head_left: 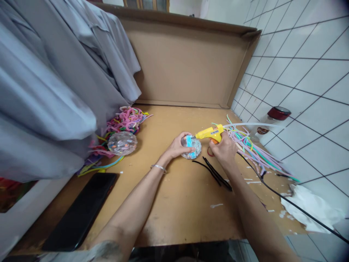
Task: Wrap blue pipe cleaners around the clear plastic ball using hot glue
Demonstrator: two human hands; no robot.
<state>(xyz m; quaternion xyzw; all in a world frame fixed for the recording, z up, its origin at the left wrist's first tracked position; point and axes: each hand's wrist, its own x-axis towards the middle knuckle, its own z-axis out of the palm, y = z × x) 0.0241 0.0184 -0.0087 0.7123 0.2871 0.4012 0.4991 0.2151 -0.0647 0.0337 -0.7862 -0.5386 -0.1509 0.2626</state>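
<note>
In the head view, two bare forearms [136,211] were extended beside a black rectangular phone [81,211]. A round, whitish, blue-banded ornament [197,146] was pinched between the left hand's [176,147] thumb and fingers over the tan tabletop [169,203]. A yellow plastic glue gun [208,133] was clasped by the right hand [227,150], its nozzle at the ornament's upper edge.
</note>
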